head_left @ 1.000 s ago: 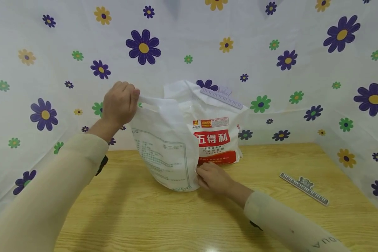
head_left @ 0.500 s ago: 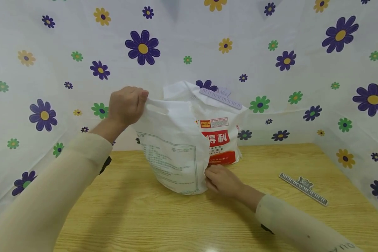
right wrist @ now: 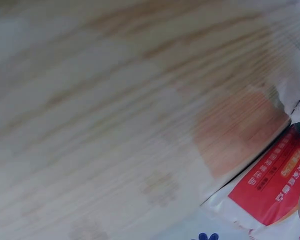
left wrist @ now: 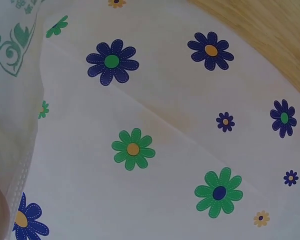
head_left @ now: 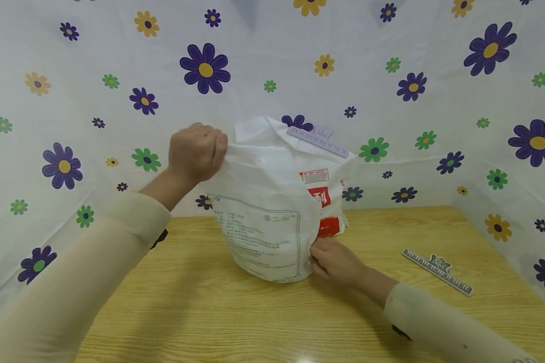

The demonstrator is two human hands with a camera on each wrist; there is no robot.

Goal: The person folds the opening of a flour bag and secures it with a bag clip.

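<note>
A white bag with green print [head_left: 259, 237] stands on the table, tilted, in the head view. My left hand [head_left: 196, 152] grips its top left corner, fingers curled over the edge. At its lower right edge, my right hand [head_left: 338, 262] pinches the bag low, near the tabletop. Partly hidden behind it is a white flour bag with red print [head_left: 330, 201]. A purple ruler-like clip [head_left: 317, 141] sits along that bag's top. In the left wrist view, the green-printed bag [left wrist: 12, 65] fills the left edge. The right wrist view catches the red-printed bag [right wrist: 270, 182] at lower right.
A grey ruler-like clip with a bear-like top [head_left: 438, 271] lies on the wooden table [head_left: 236, 327] at right. White cloth with flower print [head_left: 263, 45] hangs behind and along both sides.
Both hands have shifted to the right together with the green-printed bag, which covers more of the red print behind it. The flour bag and both clips have stayed in place.
</note>
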